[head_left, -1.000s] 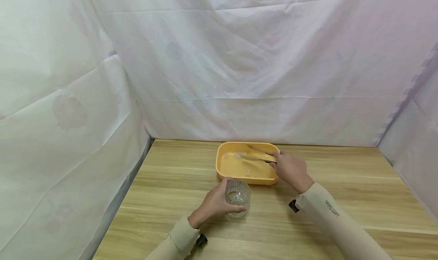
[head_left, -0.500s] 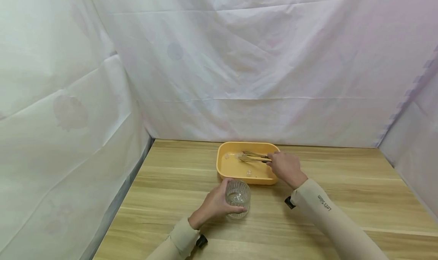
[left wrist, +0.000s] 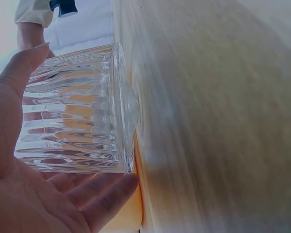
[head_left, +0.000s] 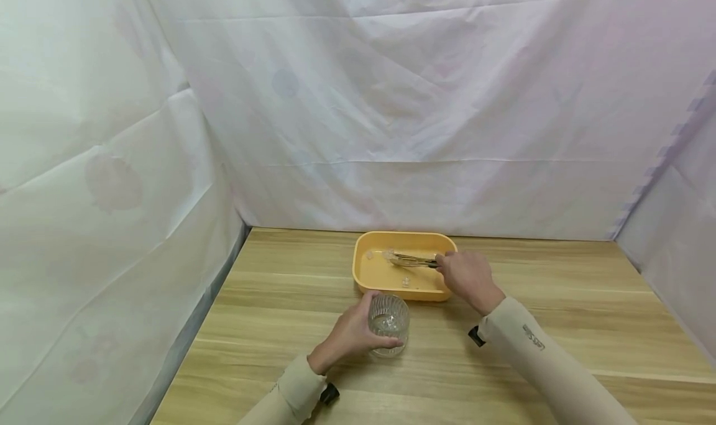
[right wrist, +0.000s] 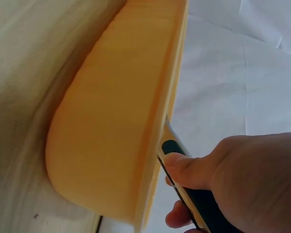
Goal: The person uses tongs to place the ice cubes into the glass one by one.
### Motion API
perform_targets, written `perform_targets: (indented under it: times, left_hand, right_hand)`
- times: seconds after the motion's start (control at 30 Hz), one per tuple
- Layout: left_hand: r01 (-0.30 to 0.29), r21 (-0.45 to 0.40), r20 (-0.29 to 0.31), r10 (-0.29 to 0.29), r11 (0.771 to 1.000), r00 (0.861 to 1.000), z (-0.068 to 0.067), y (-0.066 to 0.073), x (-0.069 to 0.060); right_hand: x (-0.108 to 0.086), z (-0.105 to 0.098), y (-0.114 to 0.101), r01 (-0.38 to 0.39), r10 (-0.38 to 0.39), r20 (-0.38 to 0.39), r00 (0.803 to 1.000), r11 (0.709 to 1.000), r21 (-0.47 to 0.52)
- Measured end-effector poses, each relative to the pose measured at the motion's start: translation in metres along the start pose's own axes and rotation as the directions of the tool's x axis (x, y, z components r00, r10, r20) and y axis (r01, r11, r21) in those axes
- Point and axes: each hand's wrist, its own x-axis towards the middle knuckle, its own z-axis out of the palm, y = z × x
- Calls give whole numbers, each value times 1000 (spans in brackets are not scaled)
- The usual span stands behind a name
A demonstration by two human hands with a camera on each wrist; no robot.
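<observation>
In the head view my left hand [head_left: 352,332] holds a clear ribbed drinking glass [head_left: 390,319] upright on the table, thumb on the near side and fingers round the far side. The left wrist view shows the ribbed glass [left wrist: 82,111] close up against the palm. My right hand [head_left: 467,279] grips a pair of metal tongs [head_left: 413,261] by their dark handles, arms squeezed nearly together. Their tips reach into a yellow tray [head_left: 427,285], among small clear pieces [head_left: 390,253] like ice cubes. Whether a piece sits between the tips is too small to tell.
Another clear piece [head_left: 406,282] lies near the tray's front wall and one more [head_left: 369,255] at its left. The wooden table [head_left: 279,325] ends at a white cloth curtain [head_left: 403,102] behind, with cloth walls on both sides.
The tongs' arms have closed from wide apart to nearly together inside the tray. My right hand has shifted slightly left. The left hand and the glass have stayed in place.
</observation>
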Motion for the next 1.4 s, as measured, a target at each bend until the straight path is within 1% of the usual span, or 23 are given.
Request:
perform_targets:
  times: [0.1,0.33,0.6,0.77,0.87,0.93,1.03,1.2,1.3,1.4]
  left_hand:
    - [-2,5,0,2,1000,1000,0,0,0]
    - [-6,13,0,6,1000,1000,0,0,0]
    - [-7,12,-3,7,1000,1000,1,1,0]
    - [-14,12,-6,14,1000,1000,1,1,0]
    - [-20,10,-8,20,1000,1000,1,1,0]
    - [-22,9,-8,22,1000,1000,1,1,0]
    - [-20,9,-5,20,1000,1000,2,0,0]
    - [-14,15,-8,14,1000,1000,2,0,0]
    - [-13,12,-11,13,1000,1000,2,0,0]
    - [-14,11,-13,15,1000,1000,2,0,0]
  right_hand:
    - [-5,2,0,23,-24,-57,998,1000,-18]
    - [-14,2,3,32,-34,-120,992,999,-20]
    - [-21,-10,4,37,-42,-177,983,999,-32]
    - [-26,-16,5,55,-64,-222,973,997,-46]
    - [-29,-19,6,59,-67,-249,966,998,-38]
    - [-32,-21,7,60,-67,-272,960,998,-32]
    - [-35,-23,8,77,-80,-316,945,997,-24]
    - [-40,-26,10,115,-116,-390,913,993,-27]
    - [-44,-28,11,126,-124,-421,898,992,-24]
    - [-46,-30,12,132,-125,-438,890,991,-14]
